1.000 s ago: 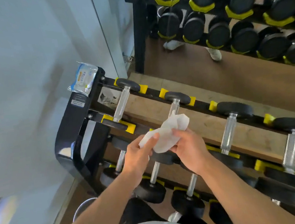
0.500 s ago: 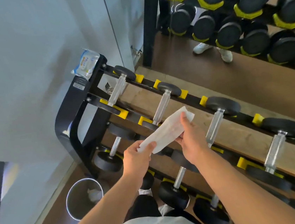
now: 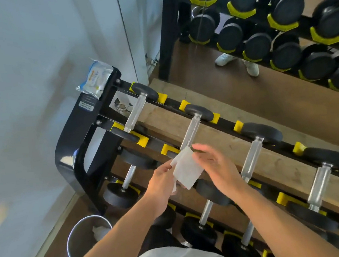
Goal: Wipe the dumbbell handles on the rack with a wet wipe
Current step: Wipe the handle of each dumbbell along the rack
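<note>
**Wipe folded to a pad, right hand letting go**

Change logged: half a second ago I had the wet wipe (image 3: 187, 169) stretched long between both hands; now it sits as a compact folded square. A second ago it was a loose bunch. The view has also shifted, showing more floor and bin below the rack.

Landmark: the second handle (image 3: 190, 133) on the top row of the rack (image 3: 82, 146).

- Wipe: just in front of the near end of that handle, overlapping it in view; contact not clear.
- Left hand (image 3: 162, 185): fingers closed on the wipe's left edge, pinching it.
- Right hand (image 3: 216, 168): fingers spread and loosely curved, lying along the wipe's right side; no firm hold that I can see.
- First handle (image 3: 135, 113): up and left of the landmark, bare, unobstructed.
- Third handle (image 3: 252, 159): right of the landmark, partly behind my right wrist.

My read: folding is done, wiping not started. The pad is ready to wrap a handle.

Room: open air above the top row, so approach from above is free. Yellow cradles (image 3: 168, 149) and black weight heads (image 3: 199, 112) close each handle's ends, so strokes must stay between them. Wipe packet (image 3: 95, 78) rests on the rack's top corner, well left of the landmark. Bin (image 3: 88, 237) on the floor, down and left.
</note>
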{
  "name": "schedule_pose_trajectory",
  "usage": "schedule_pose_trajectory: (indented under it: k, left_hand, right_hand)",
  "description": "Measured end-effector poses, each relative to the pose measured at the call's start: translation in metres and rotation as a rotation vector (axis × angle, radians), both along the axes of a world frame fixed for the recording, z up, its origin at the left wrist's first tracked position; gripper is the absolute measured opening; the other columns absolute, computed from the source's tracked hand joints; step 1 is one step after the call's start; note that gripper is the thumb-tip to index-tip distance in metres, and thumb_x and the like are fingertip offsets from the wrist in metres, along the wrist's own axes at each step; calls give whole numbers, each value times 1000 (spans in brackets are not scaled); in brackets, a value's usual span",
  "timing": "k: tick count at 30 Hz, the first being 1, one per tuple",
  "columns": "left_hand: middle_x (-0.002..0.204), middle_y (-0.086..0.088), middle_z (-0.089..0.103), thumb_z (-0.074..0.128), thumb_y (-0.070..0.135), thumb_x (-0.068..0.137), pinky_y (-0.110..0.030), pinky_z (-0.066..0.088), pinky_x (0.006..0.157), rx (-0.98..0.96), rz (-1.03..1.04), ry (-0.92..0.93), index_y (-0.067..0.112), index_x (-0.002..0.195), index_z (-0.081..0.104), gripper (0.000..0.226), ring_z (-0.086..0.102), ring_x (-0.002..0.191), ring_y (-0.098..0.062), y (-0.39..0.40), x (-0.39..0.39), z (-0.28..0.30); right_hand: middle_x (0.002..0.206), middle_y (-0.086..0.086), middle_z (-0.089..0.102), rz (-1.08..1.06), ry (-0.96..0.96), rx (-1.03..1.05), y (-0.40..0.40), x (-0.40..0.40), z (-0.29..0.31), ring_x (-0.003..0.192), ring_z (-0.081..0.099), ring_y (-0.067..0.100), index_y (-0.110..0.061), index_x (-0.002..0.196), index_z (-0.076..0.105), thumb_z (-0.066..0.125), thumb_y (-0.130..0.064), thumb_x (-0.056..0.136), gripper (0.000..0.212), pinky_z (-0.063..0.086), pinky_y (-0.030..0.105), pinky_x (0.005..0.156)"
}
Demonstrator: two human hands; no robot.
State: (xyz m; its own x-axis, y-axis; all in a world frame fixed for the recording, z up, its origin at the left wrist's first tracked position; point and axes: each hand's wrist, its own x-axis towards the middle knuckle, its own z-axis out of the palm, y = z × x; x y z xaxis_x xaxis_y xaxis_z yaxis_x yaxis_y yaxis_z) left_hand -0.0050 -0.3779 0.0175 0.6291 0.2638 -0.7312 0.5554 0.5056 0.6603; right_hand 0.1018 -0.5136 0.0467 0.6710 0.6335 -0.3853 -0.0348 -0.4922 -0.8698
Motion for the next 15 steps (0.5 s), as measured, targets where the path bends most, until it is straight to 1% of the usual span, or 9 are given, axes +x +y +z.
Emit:
schedule_pose_trajectory:
  k: [2,3,4,5,7,9,11,13,15]
  left_hand:
    - [82,-6,67,57,35,96,-23,34,53,-4,-129,-23,29,110,77,24,52,62,-13,10,4,-4]
    - [83,-2,68,58,34,98,-23,38,56,12,-184,-14,30,109,77,22,55,64,-13,14,6,-6]
    - [82,1,69,58,31,100,-24,42,59,43,-219,11,30,108,76,20,57,67,-12,18,8,-8]
    - [80,1,69,59,28,99,-24,43,61,83,-228,50,29,108,74,17,57,67,-13,21,10,-9]
    - [87,2,67,68,29,93,-19,43,53,174,-217,156,26,114,64,22,55,64,-12,27,12,-7]
    - [114,5,58,76,43,87,-15,41,50,258,-282,292,25,135,46,60,52,66,-5,33,15,-7]
    - [127,-1,52,78,59,78,-18,41,55,293,-414,364,20,159,14,110,46,68,-3,36,25,-9]
    - [119,0,62,74,77,67,-25,50,62,361,-567,394,18,160,-13,141,54,73,-7,36,39,-16]
    - [96,5,67,70,87,59,-30,51,63,429,-662,419,17,157,-22,152,64,79,-13,32,53,-27]
  right_hand:
    - [114,-27,62,59,142,-126,10,13,-3,102,62,-3,-39,131,51,72,-59,78,61,54,19,78]
    - [105,-22,68,104,203,-168,13,19,-4,94,65,0,-34,125,59,76,-55,77,55,58,26,78]
    - [97,-15,71,141,185,-212,17,24,-3,89,66,5,-32,114,66,76,-51,79,41,59,29,78]
    - [91,-11,71,169,91,-266,22,30,0,85,66,9,-30,103,69,74,-49,82,29,58,28,74]
    - [81,-9,65,128,-166,-336,34,44,4,78,61,9,-25,92,64,68,-48,87,24,49,22,59]
    - [77,-15,59,29,-401,-345,50,60,6,72,57,5,-25,90,57,65,-44,90,21,38,16,50]
    - [80,-16,60,-15,-549,-300,69,75,7,67,56,4,-27,97,55,64,-39,93,15,35,11,47]
    - [88,-7,69,107,-808,-253,85,90,-2,75,64,14,-22,106,61,66,-23,93,14,49,22,56]
    - [103,2,74,399,-1017,-248,90,106,-30,98,69,22,-17,117,68,70,-4,81,38,57,34,78]
